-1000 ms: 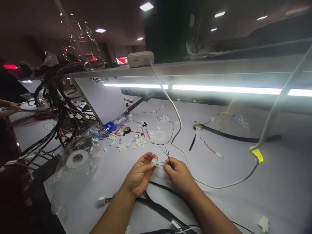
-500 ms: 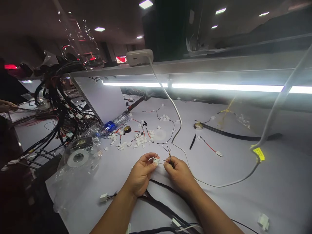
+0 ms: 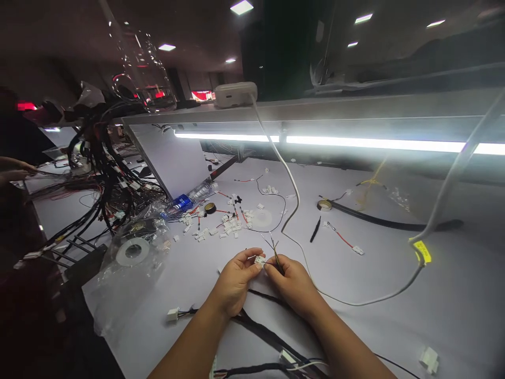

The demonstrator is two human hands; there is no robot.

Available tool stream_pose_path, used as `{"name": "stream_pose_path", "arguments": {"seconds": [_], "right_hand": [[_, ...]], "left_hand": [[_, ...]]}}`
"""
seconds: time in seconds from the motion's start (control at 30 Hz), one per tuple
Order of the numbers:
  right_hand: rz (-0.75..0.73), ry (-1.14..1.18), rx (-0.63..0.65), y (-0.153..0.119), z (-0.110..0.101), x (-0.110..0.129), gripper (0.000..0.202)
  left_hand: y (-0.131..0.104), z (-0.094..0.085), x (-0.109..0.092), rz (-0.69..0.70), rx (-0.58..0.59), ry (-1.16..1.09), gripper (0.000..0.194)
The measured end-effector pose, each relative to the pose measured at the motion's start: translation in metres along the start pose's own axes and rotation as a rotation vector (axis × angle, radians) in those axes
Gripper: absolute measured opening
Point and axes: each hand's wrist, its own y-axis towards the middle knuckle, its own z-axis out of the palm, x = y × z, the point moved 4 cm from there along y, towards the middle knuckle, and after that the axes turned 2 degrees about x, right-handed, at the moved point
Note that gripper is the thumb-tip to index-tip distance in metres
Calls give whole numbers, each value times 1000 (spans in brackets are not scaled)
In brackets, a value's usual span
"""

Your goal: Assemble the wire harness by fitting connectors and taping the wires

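Between the thumb and fingers of my left hand [image 3: 236, 281] is a small white connector housing [image 3: 259, 261]. My right hand [image 3: 290, 279] pinches a bundle of thin wires [image 3: 276, 255], whose loose ends fan out above the fingers. One dark wire runs from the right fingertips to the connector's side; whether its tip sits inside I cannot tell. Below both hands, a black sleeved cable harness [image 3: 262, 331] lies on the table. To the left, a white connector [image 3: 172, 315] ends one of its branches.
Loose white connectors [image 3: 231, 225] and short red leads lie beyond my hands. A black pen-like tool [image 3: 315, 229] and a tape roll [image 3: 324, 205] are at right. A white cable [image 3: 355, 304] loops across the table. Plastic bags [image 3: 130, 279] lie left; another person's hand [image 3: 16, 168] shows far left.
My hands have come closer together, and the dark wire now reaches the connector where a gap showed before. The whole view has shifted slightly.
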Motion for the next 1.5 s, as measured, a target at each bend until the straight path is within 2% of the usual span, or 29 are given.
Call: {"name": "stream_pose_path", "arguments": {"seconds": [0.17,0.27,0.37,0.63,0.83,1.1,1.2,1.33,1.4,1.5], "right_hand": [[32,26,-33,1,-1,1,20],[47,4,-19,0,1,1,18],[24,14,-17,-1,1,0,15],[-62,80,-56,-2,-4,3,12],[-22,77,-62,-2,-3,5,17],[25,150,-72,0,-3,-1,20],[52,214,-77,0,-4,-3,21],[72,403,-53,1,-2,-7,25],[100,474,-65,3,-1,-11,27],[136,527,-125,6,-1,-15,29]], "left_hand": [[-5,-1,-3,-31,-7,170,39],[-5,-3,-4,19,-38,317,32],[-2,-5,-3,62,-55,356,27],[1,-6,-3,4,-101,259,31],[-1,-3,-5,-74,-57,130,30],[-2,-5,-7,-104,-56,-20,23],[-3,-5,-7,-145,-20,-74,37],[-5,2,-4,-213,106,-70,24],[-6,4,-4,-163,107,-38,19],[-11,10,-9,10,107,58,20]]}}
